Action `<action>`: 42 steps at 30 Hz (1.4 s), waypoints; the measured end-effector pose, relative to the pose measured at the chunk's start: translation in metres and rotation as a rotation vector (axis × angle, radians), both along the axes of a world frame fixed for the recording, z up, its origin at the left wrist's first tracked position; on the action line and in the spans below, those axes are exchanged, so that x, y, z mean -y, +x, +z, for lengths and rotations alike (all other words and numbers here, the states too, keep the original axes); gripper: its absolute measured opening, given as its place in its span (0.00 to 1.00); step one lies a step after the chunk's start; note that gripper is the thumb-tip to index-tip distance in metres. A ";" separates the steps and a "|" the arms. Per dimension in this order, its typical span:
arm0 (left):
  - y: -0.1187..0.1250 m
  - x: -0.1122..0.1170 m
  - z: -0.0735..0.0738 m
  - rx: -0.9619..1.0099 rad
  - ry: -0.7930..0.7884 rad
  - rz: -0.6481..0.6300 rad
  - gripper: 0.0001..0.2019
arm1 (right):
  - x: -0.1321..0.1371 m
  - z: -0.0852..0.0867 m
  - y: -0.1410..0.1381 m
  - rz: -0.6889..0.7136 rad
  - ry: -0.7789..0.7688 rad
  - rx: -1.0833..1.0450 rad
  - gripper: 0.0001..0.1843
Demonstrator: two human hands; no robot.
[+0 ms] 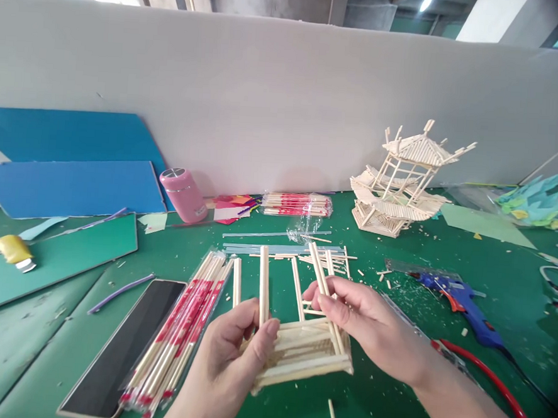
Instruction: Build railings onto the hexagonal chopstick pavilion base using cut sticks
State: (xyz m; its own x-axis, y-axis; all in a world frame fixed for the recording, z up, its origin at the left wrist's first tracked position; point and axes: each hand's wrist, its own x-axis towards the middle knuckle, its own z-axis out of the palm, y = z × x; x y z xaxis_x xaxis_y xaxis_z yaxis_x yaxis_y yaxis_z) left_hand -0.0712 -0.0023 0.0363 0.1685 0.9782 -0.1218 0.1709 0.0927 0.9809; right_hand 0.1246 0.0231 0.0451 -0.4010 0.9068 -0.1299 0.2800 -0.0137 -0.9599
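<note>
My left hand [232, 360] grips the left side of a small frame of wooden sticks [301, 349], thumb pressed against one of its upright posts. The frame has a stacked square base and several posts standing up from it. My right hand [366, 328] pinches a long loose stick [321, 276] between thumb and fingers and holds it against the frame's right side. Both hands hover just above the green table [380, 404] near its front edge.
A pack of chopsticks in red-printed wrappers [177, 329] lies left of the frame beside a black slab [119, 344]. A finished stick pagoda [401, 185] stands at the back right. A blue glue gun [462, 302] and red-handled tool [486, 373] lie right. Pink cup [184, 194], blue boards [69, 158] at back left.
</note>
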 end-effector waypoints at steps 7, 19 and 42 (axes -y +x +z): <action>0.000 0.000 0.000 -0.013 -0.011 -0.002 0.16 | 0.002 -0.008 -0.003 -0.031 -0.020 -0.071 0.16; 0.000 0.000 0.001 -0.038 0.001 0.033 0.16 | 0.005 -0.008 -0.005 -0.047 -0.008 -0.082 0.16; 0.001 0.000 -0.001 0.052 -0.080 0.053 0.15 | 0.004 -0.009 0.004 0.076 -0.107 -0.205 0.12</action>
